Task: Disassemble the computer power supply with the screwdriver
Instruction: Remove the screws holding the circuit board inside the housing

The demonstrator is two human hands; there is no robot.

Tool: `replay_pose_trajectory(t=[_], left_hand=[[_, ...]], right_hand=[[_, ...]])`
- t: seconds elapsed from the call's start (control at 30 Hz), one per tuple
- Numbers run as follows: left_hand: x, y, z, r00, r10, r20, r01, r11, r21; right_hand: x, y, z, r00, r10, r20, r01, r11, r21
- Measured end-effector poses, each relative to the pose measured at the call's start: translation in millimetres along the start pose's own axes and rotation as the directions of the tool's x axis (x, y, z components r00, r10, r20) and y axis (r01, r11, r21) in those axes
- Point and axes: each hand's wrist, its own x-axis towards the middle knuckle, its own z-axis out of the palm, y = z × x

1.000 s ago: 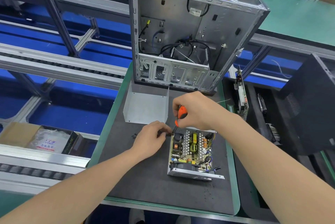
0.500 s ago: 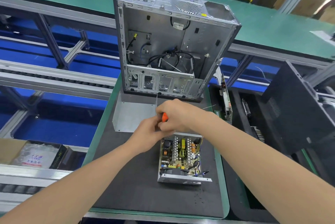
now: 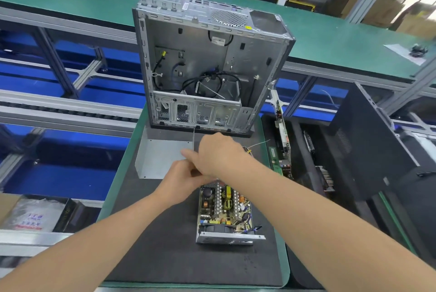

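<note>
A: Why does the open grey metal power supply box [image 3: 224, 211] lie flat on the black mat [image 3: 165, 256]?

B: Probably so its bare circuit board faces up and the screws can be reached from above. It sits mid-mat on the green-edged bench [image 3: 116, 187], nearer the person than the tall grey steel computer case [image 3: 212, 67], which stands upright at the mat's far end with its open side toward the camera.

A: And the bent grey sheet-metal cover [image 3: 162, 157]?

B: It lies on the mat left of the hands, apart from the box. I take it for the box's lid, already off and set out of the way.

A: The hands?

B: Both meet at the box's far edge. The right hand [image 3: 219, 152] is on top with its back to the camera and its fingers curled under. The left hand [image 3: 181, 178] reaches in beneath it from the left, touching it or nearly so.

A: Holding the screwdriver?

B: I cannot tell. No screwdriver shows, the spot is blurred, and the right hand's back hides whatever its fingers close on. The left hand's fingers are tucked below, so how far they are spread is unclear too.

A: The step?

B: Likely a fastener at the board's far edge.
</note>
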Motion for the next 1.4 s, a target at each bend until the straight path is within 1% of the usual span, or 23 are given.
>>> replay_pose_trajectory(t=[0.03, 0.13, 0.2, 0.27, 0.4, 0.53, 0.6, 0.67, 0.73, 0.83, 0.87, 0.9, 0.93, 0.97, 1.0, 1.03, 1.07, 1.1, 1.17, 1.2, 1.23, 1.3, 1.4], left_hand=[[0, -1, -1, 1.000, 0.002, 0.013, -0.002, 1.000, -0.004], [-1, 1, -6, 0.998, 0.002, 0.059, 0.000, 0.999, -0.032], [1, -3, -9, 0.996, -0.007, 0.084, 0.010, 0.999, -0.032], [4, -6, -10, 0.993, -0.037, 0.110, 0.041, 0.999, -0.035], [6, -6, -12, 0.990, -0.041, 0.138, 0.049, 0.997, -0.053], [8, -6, -12, 0.983, -0.087, 0.164, 0.096, 0.994, -0.048], [9, -7, -12, 0.981, -0.100, 0.166, 0.105, 0.994, -0.021], [8, -7, -10, 0.985, -0.103, 0.140, 0.103, 0.995, 0.009], [7, -7, -8, 0.989, -0.084, 0.122, 0.081, 0.996, 0.025], [7, -7, -8, 0.994, -0.047, 0.103, 0.042, 0.998, 0.049], [8, -7, -7, 0.993, -0.050, 0.107, 0.048, 0.999, 0.025], [7, -6, -6, 0.993, -0.057, 0.107, 0.057, 0.998, 0.001], [6, -6, -5, 0.994, -0.056, 0.099, 0.057, 0.998, -0.009], [6, -6, -4, 0.995, -0.043, 0.088, 0.044, 0.999, -0.005], [6, -6, -3, 0.996, -0.030, 0.083, 0.030, 1.000, 0.006], [6, -6, -3, 0.996, -0.027, 0.084, 0.026, 1.000, 0.010], [6, -6, -3, 0.996, -0.029, 0.090, 0.029, 1.000, 0.009], [7, -7, -3, 0.994, -0.035, 0.101, 0.035, 0.999, 0.002], [7, -6, -6, 0.991, -0.051, 0.121, 0.052, 0.999, -0.005], [7, -6, -7, 0.989, -0.055, 0.136, 0.057, 0.998, -0.006], [7, -5, -8, 0.987, -0.053, 0.149, 0.054, 0.999, -0.006], [7, -2, -11, 0.986, -0.041, 0.159, 0.041, 0.999, 0.008], [8, -2, -13, 0.985, -0.063, 0.159, 0.064, 0.998, 0.000]], right_hand=[[1, -3, 1, 1.000, 0.001, 0.030, -0.002, 1.000, 0.031], [3, -4, 1, 0.995, -0.069, 0.066, 0.061, 0.992, 0.106], [1, -1, -3, 0.984, -0.132, 0.116, 0.126, 0.990, 0.058], [-1, 2, -12, 0.957, -0.221, 0.187, 0.228, 0.974, -0.017], [-1, 16, -35, 0.870, -0.385, 0.307, 0.434, 0.895, -0.108], [1, 19, -39, 0.736, -0.562, 0.376, 0.657, 0.726, -0.202], [3, 19, -33, 0.692, -0.619, 0.370, 0.712, 0.668, -0.214], [4, 21, -24, 0.699, -0.638, 0.322, 0.711, 0.668, -0.221], [4, 23, -17, 0.737, -0.622, 0.265, 0.675, 0.699, -0.235], [-1, 21, -14, 0.815, -0.560, 0.150, 0.579, 0.800, -0.158], [-2, 20, -14, 0.856, -0.512, 0.074, 0.517, 0.846, -0.129], [-1, 19, -13, 0.904, -0.426, -0.022, 0.421, 0.899, -0.122], [0, 17, -13, 0.928, -0.359, -0.104, 0.337, 0.924, -0.179], [0, 15, -13, 0.948, -0.299, -0.112, 0.262, 0.929, -0.262], [-1, 12, -14, 0.967, -0.252, -0.038, 0.229, 0.923, -0.310], [-1, 9, -13, 0.964, -0.252, 0.080, 0.265, 0.910, -0.319], [-2, 6, -13, 0.954, -0.264, 0.142, 0.292, 0.926, -0.241], [-4, 3, -15, 0.949, -0.255, 0.188, 0.292, 0.933, -0.210], [-2, 1, -20, 0.948, -0.242, 0.205, 0.282, 0.940, -0.194], [0, 3, -21, 0.943, -0.259, 0.212, 0.303, 0.928, -0.216], [1, 4, -22, 0.947, -0.250, 0.201, 0.286, 0.943, -0.173], [2, 6, -24, 0.928, -0.291, 0.233, 0.336, 0.923, -0.189], [2, 11, -29, 0.866, -0.411, 0.285, 0.470, 0.864, -0.180]])
